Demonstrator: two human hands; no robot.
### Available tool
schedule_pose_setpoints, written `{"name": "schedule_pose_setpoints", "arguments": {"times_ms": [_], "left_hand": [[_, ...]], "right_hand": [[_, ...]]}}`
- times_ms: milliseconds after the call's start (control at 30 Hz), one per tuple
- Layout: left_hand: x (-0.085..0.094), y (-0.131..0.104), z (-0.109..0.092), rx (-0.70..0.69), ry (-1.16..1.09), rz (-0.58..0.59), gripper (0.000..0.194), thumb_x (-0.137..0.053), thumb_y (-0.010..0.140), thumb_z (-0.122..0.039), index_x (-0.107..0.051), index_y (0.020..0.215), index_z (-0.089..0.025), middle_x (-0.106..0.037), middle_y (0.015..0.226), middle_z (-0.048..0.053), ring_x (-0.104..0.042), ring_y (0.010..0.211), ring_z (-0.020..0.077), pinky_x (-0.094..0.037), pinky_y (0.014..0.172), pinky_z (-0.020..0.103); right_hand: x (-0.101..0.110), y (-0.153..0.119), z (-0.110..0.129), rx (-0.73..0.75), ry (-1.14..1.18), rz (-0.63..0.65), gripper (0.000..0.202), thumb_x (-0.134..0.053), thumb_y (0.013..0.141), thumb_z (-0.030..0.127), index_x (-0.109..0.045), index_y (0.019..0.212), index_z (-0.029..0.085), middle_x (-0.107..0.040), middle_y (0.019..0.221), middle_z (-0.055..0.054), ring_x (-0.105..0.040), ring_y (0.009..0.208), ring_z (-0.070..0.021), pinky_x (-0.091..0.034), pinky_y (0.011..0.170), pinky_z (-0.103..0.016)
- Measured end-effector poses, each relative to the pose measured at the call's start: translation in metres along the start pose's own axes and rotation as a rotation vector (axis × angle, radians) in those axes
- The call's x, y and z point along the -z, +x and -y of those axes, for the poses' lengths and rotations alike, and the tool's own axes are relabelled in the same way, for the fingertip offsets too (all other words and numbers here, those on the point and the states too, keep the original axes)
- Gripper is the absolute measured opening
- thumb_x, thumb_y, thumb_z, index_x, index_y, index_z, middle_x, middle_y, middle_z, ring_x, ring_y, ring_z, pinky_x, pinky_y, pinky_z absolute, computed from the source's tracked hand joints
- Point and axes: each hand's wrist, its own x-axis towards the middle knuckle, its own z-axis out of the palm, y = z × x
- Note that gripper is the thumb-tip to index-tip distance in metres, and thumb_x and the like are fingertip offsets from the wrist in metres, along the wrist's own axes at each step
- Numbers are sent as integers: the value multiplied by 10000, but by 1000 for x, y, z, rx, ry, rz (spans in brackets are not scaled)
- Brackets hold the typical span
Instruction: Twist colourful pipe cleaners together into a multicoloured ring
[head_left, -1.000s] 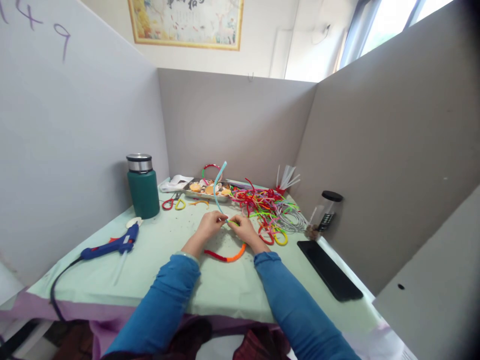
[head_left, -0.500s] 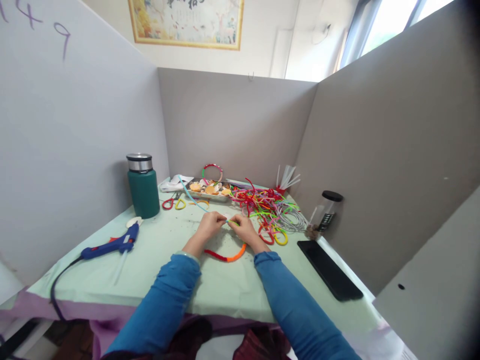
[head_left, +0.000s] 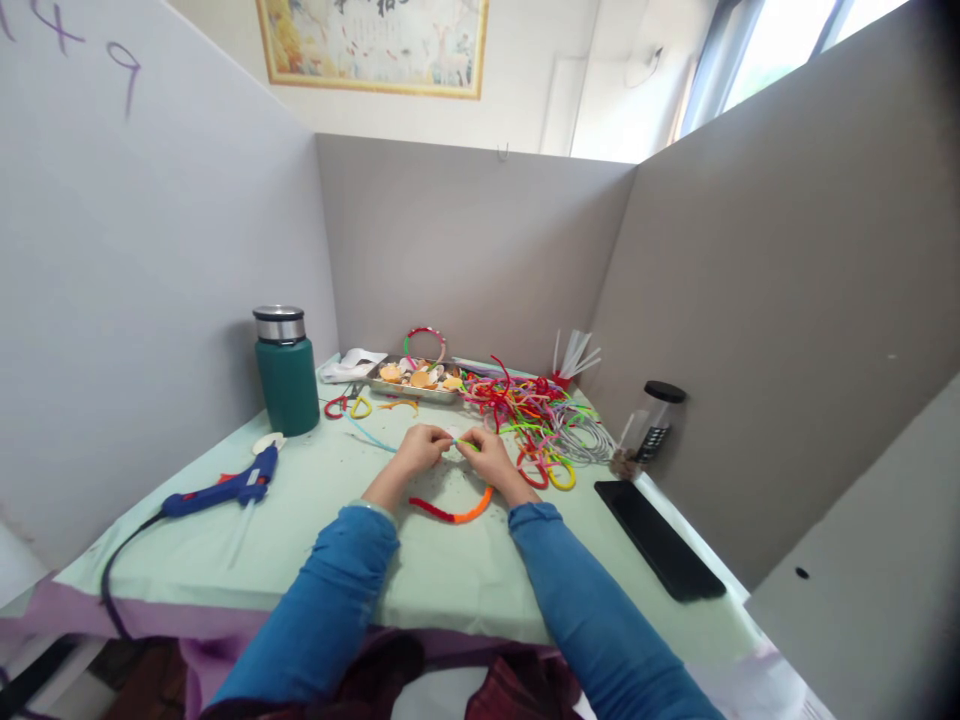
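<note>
My left hand [head_left: 424, 447] pinches a light blue pipe cleaner [head_left: 369, 434], whose free end stretches out to the left over the table. Close beside it, my right hand [head_left: 485, 455] is closed on a curved piece wrapped in colours. Its dark red and orange part [head_left: 454, 519] hangs in an arc below the hands, and a yellow-green bit shows at the right fingertips. The blue strand meets this piece between the two hands. What the fingers cover there is hidden.
Behind the hands are a metal tray [head_left: 420, 393] of wood slices and a heap of pipe cleaners [head_left: 525, 395]. A green bottle [head_left: 286, 380] and a blue glue gun [head_left: 225, 492] are on the left. A black phone [head_left: 660, 540] and a clear jar [head_left: 654, 425] are on the right.
The free end of the light blue pipe cleaner has swung down and to the left, from raised to low over the table. My hands have barely shifted.
</note>
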Motion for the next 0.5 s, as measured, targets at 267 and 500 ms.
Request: {"name": "schedule_pose_setpoints", "arguments": {"times_ms": [267,500], "left_hand": [[-1,2,4,12,34,-41,280,-558,696,-331,-695,821,-121,-503,435,-23,-445,416,92,-320,441,206],[-5,2,5,20,-135,-29,217,-565,699,-228,-639,872,-123,-632,617,19,-561,500,104,-404,496,199]], "right_hand": [[0,0,2,-2,3,-15,168,-516,746,308,-589,721,159,-565,652,3,-479,611,-118,-356,571,-221],[0,1,3,-10,-5,-36,168,-519,747,308,-590,720,159,-572,655,4,-482,608,-116,-360,580,-221]]}}
